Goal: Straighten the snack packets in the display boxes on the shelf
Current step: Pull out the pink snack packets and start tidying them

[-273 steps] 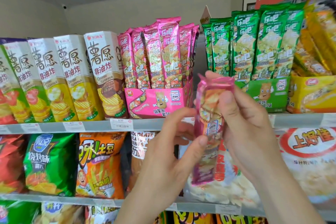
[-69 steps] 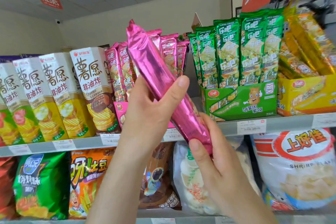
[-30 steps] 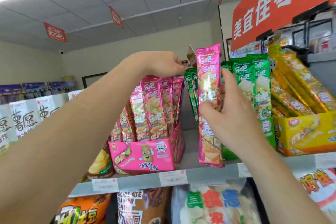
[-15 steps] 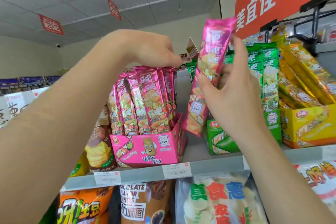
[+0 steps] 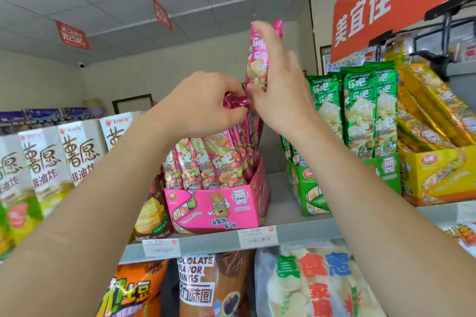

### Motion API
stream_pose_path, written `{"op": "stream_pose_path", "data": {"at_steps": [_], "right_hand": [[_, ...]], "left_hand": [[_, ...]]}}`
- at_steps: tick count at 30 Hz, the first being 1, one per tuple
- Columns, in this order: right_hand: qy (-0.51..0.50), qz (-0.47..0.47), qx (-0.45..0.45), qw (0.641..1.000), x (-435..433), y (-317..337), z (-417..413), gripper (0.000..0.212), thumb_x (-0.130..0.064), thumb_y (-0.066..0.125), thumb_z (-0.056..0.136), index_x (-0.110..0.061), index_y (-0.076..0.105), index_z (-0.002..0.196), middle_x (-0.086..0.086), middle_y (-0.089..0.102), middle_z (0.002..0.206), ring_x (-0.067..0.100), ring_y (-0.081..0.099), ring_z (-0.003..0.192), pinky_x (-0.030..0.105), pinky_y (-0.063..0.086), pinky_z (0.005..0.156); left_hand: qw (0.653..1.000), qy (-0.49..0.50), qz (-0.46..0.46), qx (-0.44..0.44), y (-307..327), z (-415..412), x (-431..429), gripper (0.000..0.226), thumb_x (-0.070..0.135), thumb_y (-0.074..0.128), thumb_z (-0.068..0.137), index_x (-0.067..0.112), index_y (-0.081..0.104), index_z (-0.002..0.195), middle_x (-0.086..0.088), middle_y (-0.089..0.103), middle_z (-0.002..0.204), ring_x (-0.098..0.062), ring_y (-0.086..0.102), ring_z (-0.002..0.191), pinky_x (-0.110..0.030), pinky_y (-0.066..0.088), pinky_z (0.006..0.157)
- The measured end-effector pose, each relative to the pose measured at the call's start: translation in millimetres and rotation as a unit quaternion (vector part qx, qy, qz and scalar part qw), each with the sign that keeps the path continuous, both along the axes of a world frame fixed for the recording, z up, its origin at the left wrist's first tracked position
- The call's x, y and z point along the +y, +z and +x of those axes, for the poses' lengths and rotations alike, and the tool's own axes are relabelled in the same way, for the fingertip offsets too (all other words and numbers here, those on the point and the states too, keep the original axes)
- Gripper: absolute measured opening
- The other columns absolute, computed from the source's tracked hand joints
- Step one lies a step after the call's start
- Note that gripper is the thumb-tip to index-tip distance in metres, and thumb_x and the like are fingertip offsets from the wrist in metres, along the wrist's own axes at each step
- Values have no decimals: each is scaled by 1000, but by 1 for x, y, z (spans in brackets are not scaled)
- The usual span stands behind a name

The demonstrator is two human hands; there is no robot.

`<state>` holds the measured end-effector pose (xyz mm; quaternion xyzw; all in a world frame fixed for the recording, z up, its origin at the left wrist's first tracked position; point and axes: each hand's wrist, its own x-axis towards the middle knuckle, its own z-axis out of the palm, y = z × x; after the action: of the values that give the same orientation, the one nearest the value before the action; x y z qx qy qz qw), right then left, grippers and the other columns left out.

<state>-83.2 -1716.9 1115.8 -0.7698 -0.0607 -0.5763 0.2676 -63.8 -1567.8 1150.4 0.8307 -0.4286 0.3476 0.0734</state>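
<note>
Two hands work above the top shelf, close together and all but touching. We record the left hand (image 5: 206, 105) with its fingers curled round the crumpled foil tops of the row of pink snack packets (image 5: 206, 162). These stand in the pink cardboard display box (image 5: 216, 206), and their tops are bunched into a twist at the fingertips. The right hand (image 5: 280, 90) grips one long pink foil packet (image 5: 255, 67) between thumb and fingers. It holds this packet roughly upright, just beside the gathered tops and over the right rear part of the box. The upper end rises well above the row. The lower end is hidden behind the hands, so we cannot tell whether it has entered the box.

The pink box sits on the grey metal shelf (image 5: 304, 234), directly above a white price label (image 5: 257, 237). To its right, apart from it, stands a green cardboard display box (image 5: 311, 188) of upright green foil packets (image 5: 360, 110). Beyond that is a yellow cardboard display box (image 5: 438, 177) whose yellow foil packets (image 5: 425, 110) lean left. White upright snack cartons (image 5: 79, 152) stand to the left.
</note>
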Motion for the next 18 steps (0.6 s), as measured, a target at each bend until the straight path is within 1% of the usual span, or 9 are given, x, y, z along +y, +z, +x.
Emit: {"op": "stream_pose_path", "data": {"at_steps": [2, 4, 6, 8, 9, 12, 15, 16, 18], "right_hand": [[25, -19, 43, 999, 0, -4, 4, 77, -6, 61, 86, -38, 25, 146, 9, 52, 104, 28, 53, 80, 37, 46, 71], [47, -38, 84, 995, -4, -7, 7, 65, -5, 57, 88, -33, 31, 141, 12, 60, 104, 34, 59, 87, 42, 50, 76], [57, -60, 132, 988, -5, -8, 10, 53, -4, 51, 91, -29, 38, 136, 14, 66, 102, 36, 62, 89, 43, 51, 77], [60, -83, 189, 977, -4, -12, 13, 52, -5, 49, 92, -29, 41, 136, 13, 67, 109, 35, 63, 96, 41, 51, 80], [60, -92, 211, 971, -4, -15, 14, 53, -5, 50, 92, -28, 40, 139, 12, 66, 114, 34, 63, 99, 38, 51, 80], [70, -89, 245, 963, -8, -20, 14, 58, -6, 49, 93, -27, 36, 145, 7, 64, 121, 27, 62, 100, 28, 43, 71], [117, -52, 273, 954, -13, -17, 14, 63, -2, 41, 92, -33, 35, 146, 1, 61, 122, 9, 56, 80, 21, 40, 59], [133, -36, 283, 949, -14, -18, 13, 66, -2, 41, 92, -37, 31, 148, -1, 61, 118, 5, 54, 78, 22, 42, 59], [164, -6, 291, 942, -11, -26, 10, 79, -2, 42, 92, -47, 13, 150, -3, 62, 110, 10, 59, 85, 30, 51, 69]], "left_hand": [[1000, -4, -3, 1, 0, 1, 0, 12, 33, 63, 85, 25, 70, 90, 8, 63, 69, -7, 56, 63, -26, 40, 57], [1000, -6, 2, 4, 0, 2, 1, 10, 34, 63, 85, 27, 69, 90, 8, 62, 66, -5, 54, 60, -25, 38, 55], [1000, -6, 9, -2, 1, 2, 2, 12, 34, 63, 85, 28, 69, 93, 6, 62, 66, -7, 55, 59, -27, 41, 56], [1000, -6, 13, 0, 2, 2, 2, 19, 35, 64, 83, 26, 69, 99, 6, 64, 69, -8, 57, 61, -30, 46, 60], [1000, -4, 17, 7, 2, 1, 2, 24, 37, 65, 82, 26, 68, 104, 8, 65, 73, -6, 58, 64, -29, 46, 61], [997, 0, 44, 67, 10, 2, 5, 52, 47, 73, 76, 30, 56, 122, 14, 63, 94, 4, 58, 78, -14, 45, 65], [975, -36, 79, 203, 22, 2, 16, 91, 48, 85, 63, 37, 36, 139, 20, 59, 116, 10, 60, 92, -10, 49, 77], [966, -47, 90, 237, 26, 3, 20, 101, 45, 87, 59, 38, 31, 143, 22, 57, 121, 11, 60, 96, -10, 50, 79], [961, -48, 108, 250, 29, 4, 28, 107, 38, 90, 57, 41, 28, 144, 26, 55, 122, 9, 61, 99, -10, 52, 79]]}}
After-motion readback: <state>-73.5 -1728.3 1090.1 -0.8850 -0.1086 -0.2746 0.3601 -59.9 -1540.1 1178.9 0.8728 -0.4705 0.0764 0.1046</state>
